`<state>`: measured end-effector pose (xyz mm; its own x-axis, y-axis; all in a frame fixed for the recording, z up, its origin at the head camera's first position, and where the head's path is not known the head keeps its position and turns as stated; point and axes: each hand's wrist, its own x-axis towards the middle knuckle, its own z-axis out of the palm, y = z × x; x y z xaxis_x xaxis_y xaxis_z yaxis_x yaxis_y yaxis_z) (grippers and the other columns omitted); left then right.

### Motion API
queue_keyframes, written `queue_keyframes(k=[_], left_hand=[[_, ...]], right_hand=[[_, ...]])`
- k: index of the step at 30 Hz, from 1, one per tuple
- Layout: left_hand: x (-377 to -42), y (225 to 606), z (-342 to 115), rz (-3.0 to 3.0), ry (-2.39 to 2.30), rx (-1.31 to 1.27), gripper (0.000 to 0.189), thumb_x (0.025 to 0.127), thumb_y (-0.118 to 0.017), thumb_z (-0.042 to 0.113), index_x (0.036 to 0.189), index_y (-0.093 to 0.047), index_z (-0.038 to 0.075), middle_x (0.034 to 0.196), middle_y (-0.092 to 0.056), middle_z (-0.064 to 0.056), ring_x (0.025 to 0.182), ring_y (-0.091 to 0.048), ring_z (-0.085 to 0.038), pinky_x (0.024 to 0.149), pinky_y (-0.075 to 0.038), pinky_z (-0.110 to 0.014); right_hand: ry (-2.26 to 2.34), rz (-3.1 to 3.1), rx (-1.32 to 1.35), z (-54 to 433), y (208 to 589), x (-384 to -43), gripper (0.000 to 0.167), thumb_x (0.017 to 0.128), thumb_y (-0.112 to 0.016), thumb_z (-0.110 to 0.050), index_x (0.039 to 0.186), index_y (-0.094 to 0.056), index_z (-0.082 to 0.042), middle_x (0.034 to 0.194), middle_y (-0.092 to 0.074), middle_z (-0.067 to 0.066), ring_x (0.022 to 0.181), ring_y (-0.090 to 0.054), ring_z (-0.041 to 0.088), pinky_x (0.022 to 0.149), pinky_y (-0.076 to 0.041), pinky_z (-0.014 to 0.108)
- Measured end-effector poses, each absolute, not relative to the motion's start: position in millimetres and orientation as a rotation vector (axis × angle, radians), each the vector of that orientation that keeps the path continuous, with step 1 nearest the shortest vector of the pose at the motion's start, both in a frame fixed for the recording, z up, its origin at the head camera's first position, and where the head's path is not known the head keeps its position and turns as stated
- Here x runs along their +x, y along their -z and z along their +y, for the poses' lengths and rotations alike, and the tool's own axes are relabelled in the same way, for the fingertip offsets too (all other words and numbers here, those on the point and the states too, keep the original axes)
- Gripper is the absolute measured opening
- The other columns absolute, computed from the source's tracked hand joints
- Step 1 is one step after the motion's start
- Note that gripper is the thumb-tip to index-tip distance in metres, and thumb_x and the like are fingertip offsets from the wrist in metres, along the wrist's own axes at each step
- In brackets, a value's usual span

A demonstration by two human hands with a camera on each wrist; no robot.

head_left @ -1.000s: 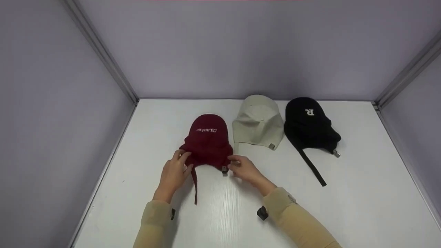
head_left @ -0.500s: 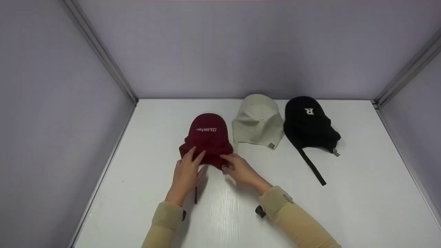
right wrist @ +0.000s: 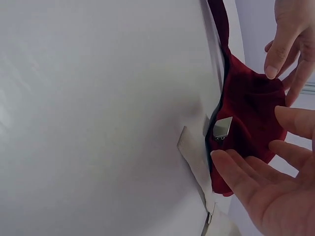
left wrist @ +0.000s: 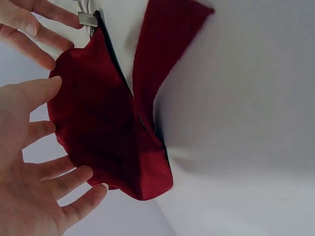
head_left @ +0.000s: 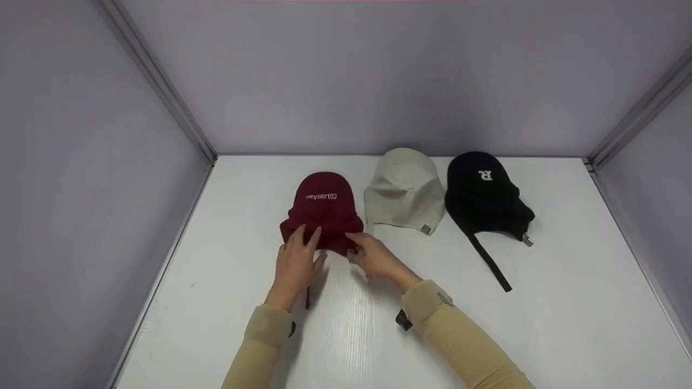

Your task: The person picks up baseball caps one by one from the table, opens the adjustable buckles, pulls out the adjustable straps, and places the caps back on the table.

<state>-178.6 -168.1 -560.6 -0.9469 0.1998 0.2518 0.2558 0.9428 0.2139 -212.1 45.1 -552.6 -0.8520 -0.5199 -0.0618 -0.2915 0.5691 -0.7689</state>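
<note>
A dark red baseball cap [head_left: 324, 208] with white "COLORADO" lettering lies on the white table, its back edge facing me. My left hand [head_left: 295, 265] rests its spread fingertips on the near left of the cap. In the left wrist view, those fingers [left wrist: 69, 184] stay loosely extended along the red cloth. My right hand [head_left: 378, 262] touches the near right corner with relaxed, slightly bent fingers, beside the strap's metal buckle [right wrist: 222, 128]. The loose red strap [left wrist: 162, 44] trails toward me, mostly hidden behind the left hand in the head view.
A beige cap [head_left: 408, 189] lies just right of the red one. Farther right is a black cap [head_left: 481, 194] with a white "R" and a long strap [head_left: 491, 262] stretched toward me. Grey walls [head_left: 400, 75] enclose the table at the back and sides.
My left hand has shifted right from the cap's left corner onto its near edge, fingers spreading. The red cap has slid slightly away toward the back wall, both hands moving with it.
</note>
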Motion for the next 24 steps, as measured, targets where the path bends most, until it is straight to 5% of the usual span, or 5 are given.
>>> queue_keyframes(k=[10, 24], left_hand=[[-204.6, 558.7, -167.4, -2.920, 0.308, -0.292, 0.061, 0.092, -0.069, 0.031, 0.146, -0.047, 0.011, 0.144, -0.039, -0.026, 0.130, -0.043, -0.038, 0.092, -0.044, -0.055], [-240.5, 555.9, -172.6, -3.026, 0.315, -0.275, 0.067, 0.095, -0.066, 0.029, 0.152, -0.036, 0.010, 0.153, -0.027, -0.027, 0.138, -0.034, -0.038, 0.096, -0.040, -0.058]], right_hand=[[1.162, 2.524, -0.689, 38.6, 553.2, -226.3, 0.057, 0.095, -0.062, -0.007, 0.146, -0.040, 0.003, 0.145, -0.043, 0.023, 0.135, -0.040, 0.037, 0.110, -0.032, 0.045], [1.097, 2.513, -0.726, 32.8, 554.5, -232.8, 0.058, 0.096, -0.061, -0.008, 0.147, -0.037, 0.004, 0.148, -0.040, 0.022, 0.135, -0.040, 0.035, 0.110, -0.032, 0.044]])
